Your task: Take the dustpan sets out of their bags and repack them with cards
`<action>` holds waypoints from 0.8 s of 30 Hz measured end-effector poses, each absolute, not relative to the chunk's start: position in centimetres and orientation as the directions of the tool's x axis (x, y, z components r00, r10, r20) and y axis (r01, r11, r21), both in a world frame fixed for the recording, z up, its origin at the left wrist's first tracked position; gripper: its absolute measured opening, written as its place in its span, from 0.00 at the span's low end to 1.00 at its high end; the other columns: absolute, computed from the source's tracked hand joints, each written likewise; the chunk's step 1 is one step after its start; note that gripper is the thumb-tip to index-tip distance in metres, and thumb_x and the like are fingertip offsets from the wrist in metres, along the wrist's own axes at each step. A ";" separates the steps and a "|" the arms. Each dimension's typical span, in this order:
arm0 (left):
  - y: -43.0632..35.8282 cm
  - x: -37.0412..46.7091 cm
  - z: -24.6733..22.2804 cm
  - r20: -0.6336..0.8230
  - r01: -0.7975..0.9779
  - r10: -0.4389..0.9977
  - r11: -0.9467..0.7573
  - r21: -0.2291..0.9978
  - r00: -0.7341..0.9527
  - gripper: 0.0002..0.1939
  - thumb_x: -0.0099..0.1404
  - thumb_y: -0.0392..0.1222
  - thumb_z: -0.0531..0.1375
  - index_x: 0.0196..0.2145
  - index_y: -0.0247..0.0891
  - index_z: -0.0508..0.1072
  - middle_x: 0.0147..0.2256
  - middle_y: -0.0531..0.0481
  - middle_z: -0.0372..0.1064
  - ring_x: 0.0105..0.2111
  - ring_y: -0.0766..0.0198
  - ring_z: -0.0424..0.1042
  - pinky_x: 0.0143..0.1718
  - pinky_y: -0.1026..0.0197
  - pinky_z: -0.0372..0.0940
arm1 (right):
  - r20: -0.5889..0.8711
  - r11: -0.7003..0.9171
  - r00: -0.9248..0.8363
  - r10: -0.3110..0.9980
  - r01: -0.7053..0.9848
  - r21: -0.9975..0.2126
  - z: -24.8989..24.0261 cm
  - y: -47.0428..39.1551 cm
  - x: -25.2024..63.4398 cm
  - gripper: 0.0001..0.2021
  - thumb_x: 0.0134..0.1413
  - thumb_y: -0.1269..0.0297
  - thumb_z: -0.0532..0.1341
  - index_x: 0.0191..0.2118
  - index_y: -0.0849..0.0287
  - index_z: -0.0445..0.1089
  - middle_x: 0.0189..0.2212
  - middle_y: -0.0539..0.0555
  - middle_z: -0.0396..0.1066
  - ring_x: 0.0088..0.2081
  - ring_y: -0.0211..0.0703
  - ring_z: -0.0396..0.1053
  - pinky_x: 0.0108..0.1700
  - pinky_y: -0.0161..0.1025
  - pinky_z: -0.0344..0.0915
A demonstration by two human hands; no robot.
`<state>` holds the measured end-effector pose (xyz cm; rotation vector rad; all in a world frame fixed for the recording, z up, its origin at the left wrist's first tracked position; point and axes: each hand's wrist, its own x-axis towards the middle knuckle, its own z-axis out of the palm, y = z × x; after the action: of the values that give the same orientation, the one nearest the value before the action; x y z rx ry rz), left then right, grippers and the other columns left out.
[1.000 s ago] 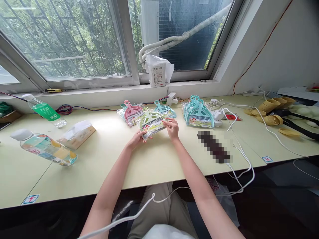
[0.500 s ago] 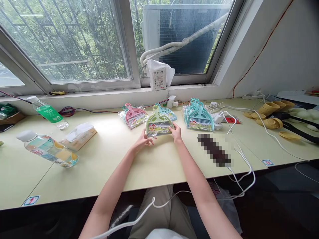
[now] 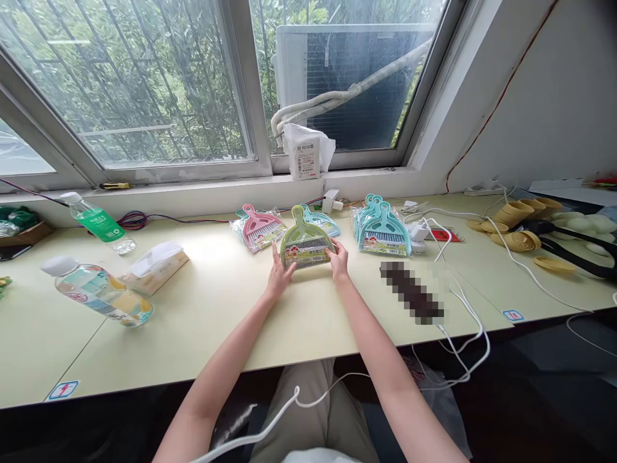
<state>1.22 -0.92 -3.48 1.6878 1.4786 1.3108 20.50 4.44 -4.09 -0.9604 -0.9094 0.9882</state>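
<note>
So my left hand (image 3: pixel 281 275) just shifted from below to the left edge of this wrapped green dustpan set (image 3: pixel 305 238), can't tell if gripping or only steadying. My right hand (image 3: pixel 339 258) pinches its right corner, so it's squared up between both. Pink set (image 3: pixel 261 226) beyond my left, teal stack (image 3: pixel 384 230) beyond my right.

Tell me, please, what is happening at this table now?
A person is handling a green dustpan-and-brush set in clear wrapping. The right hand grips its right side, while the left hand is at its lower left corner. A similar pink set lies behind it to the left, and a blue set is partly hidden behind it. A group of turquoise sets sits farther right.
</note>
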 end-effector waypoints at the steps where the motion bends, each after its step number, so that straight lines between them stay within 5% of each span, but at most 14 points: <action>1: -1.0 1.4 -3.5 0.328 0.432 0.942 -0.267 0.861 -0.071 0.49 0.61 0.49 0.60 0.66 0.47 0.28 0.61 0.39 0.54 0.46 0.55 0.70 0.39 0.56 0.69 | 0.173 0.249 0.290 0.941 -0.252 -0.935 -4.1 4.4 20.5 0.23 0.41 0.66 0.63 0.48 0.60 0.70 0.43 0.57 0.74 0.45 0.49 0.70 0.49 0.45 0.66; 6: -0.9 2.0 -3.3 0.318 0.465 0.938 -0.221 0.857 -0.141 0.40 0.66 0.43 0.53 0.67 0.44 0.30 0.58 0.37 0.59 0.45 0.54 0.72 0.44 0.52 0.67 | 0.211 0.285 0.288 0.934 -0.245 -0.927 -4.1 4.3 20.7 0.23 0.41 0.67 0.62 0.48 0.61 0.70 0.43 0.58 0.74 0.45 0.49 0.70 0.50 0.45 0.66; 9: -1.3 2.6 -3.2 0.437 0.585 0.897 -0.323 0.744 -0.061 0.39 0.65 0.42 0.54 0.67 0.46 0.35 0.63 0.40 0.51 0.53 0.52 0.66 0.47 0.53 0.65 | 0.214 0.311 0.357 0.909 -0.241 -0.919 -4.0 4.5 21.1 0.22 0.41 0.67 0.61 0.48 0.61 0.70 0.45 0.58 0.73 0.47 0.49 0.69 0.50 0.45 0.65; 13: -1.9 3.4 -3.0 0.488 0.639 0.872 -0.394 0.661 0.032 0.36 0.61 0.43 0.59 0.64 0.48 0.49 0.57 0.42 0.59 0.39 0.60 0.73 0.38 0.57 0.69 | 0.151 0.288 0.416 0.897 -0.289 -0.913 -4.0 4.7 22.0 0.24 0.40 0.67 0.61 0.49 0.63 0.69 0.44 0.59 0.73 0.45 0.48 0.70 0.47 0.43 0.66; 18: -1.9 3.2 -2.9 0.546 0.460 0.833 -0.454 0.763 -0.083 0.13 0.65 0.46 0.55 0.45 0.41 0.73 0.48 0.44 0.66 0.36 0.64 0.73 0.32 0.60 0.72 | 0.091 0.253 0.400 0.912 -0.374 -0.892 -4.2 4.6 21.9 0.25 0.38 0.67 0.62 0.49 0.62 0.69 0.41 0.57 0.73 0.42 0.46 0.70 0.43 0.40 0.66; 24: -2.6 3.4 -2.5 0.524 0.232 0.813 -0.475 0.849 -0.253 0.17 0.66 0.50 0.54 0.41 0.38 0.76 0.48 0.43 0.69 0.38 0.61 0.74 0.36 0.55 0.75 | 0.052 0.206 0.349 0.936 -0.421 -0.883 -4.1 4.3 21.1 0.27 0.37 0.66 0.64 0.50 0.59 0.68 0.39 0.55 0.74 0.39 0.44 0.70 0.40 0.39 0.67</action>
<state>3.41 -2.58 -2.54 1.5666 1.2691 1.7757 21.13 4.28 -4.08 -0.9129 -0.6938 1.0585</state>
